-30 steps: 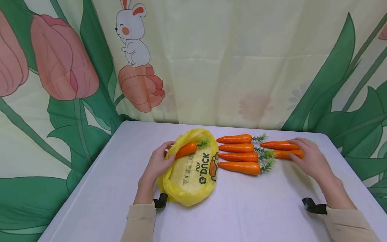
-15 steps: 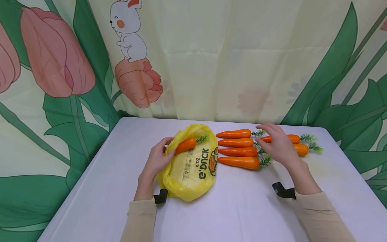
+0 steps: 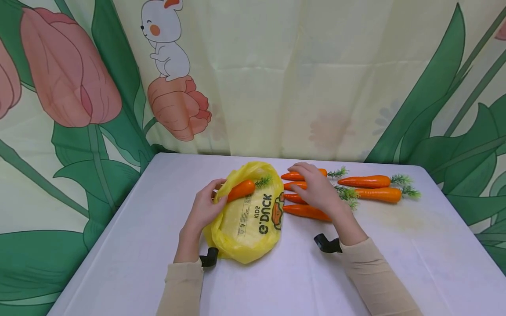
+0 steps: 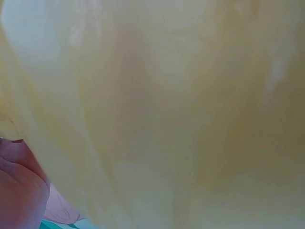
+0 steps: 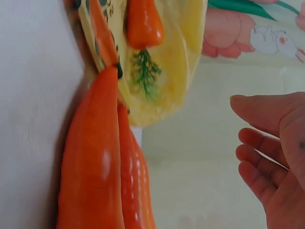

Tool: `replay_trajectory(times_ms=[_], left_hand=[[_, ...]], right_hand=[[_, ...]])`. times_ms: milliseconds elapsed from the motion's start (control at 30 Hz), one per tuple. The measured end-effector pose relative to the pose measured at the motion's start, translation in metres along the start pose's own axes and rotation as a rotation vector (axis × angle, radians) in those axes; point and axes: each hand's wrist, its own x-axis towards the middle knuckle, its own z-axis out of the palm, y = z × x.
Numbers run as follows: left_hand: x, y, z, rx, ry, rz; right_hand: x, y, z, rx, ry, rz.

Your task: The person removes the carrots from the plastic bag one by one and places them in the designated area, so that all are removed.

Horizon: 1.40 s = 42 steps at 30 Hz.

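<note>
A yellow plastic bag [image 3: 249, 228] with duck print lies mouth-up left of the middle of the table. Inside it rests one orange carrot [image 3: 242, 190] with a green top, near the left rim. My left hand [image 3: 205, 204] grips that rim, thumb beside the carrot; some fingertips are hidden. In the left wrist view, yellow film [image 4: 152, 114] fills most of the picture. My right hand [image 3: 320, 191] hovers over a row of several carrots [image 3: 306, 212] whose tips point at the bag. The right wrist view shows its fingers [image 5: 257, 167] apart from the thumb, holding nothing.
Two more carrots, one behind [image 3: 365, 181] and one in front [image 3: 379, 194], lie to the right of the row. A printed curtain [image 3: 276, 87] with tulips and a rabbit hangs behind the white table [image 3: 269, 285].
My right hand has moved left, from the two right-hand carrots to above the row, leaving those two on the table. My left hand stays at the bag's rim.
</note>
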Motion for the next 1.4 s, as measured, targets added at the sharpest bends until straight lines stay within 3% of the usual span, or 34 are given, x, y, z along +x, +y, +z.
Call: replay_trajectory(times_ms=[267,567,833,1133,1400], left_hand=[[0.0,0.0,0.001,-0.009,-0.002,-0.002],[-0.003,0.0,-0.001,0.001,0.005,-0.02],[-0.001,-0.001,0.0,-0.003,0.005,0.022],[-0.001,-0.002,0.001,-0.003,0.011,0.017],[-0.001,-0.001,0.001,-0.003,0.014,0.035]], right_hand=[[0.012,-0.017,0.024,0.023,-0.013,-0.059],[0.025,-0.033,0.046,0.038,-0.083,-0.06],[0.034,-0.038,0.061,0.055,-0.123,-0.065],[0.046,-0.039,0.075,0.018,-0.143,-0.178],[0.051,-0.038,0.086,-0.03,-0.197,-0.199]])
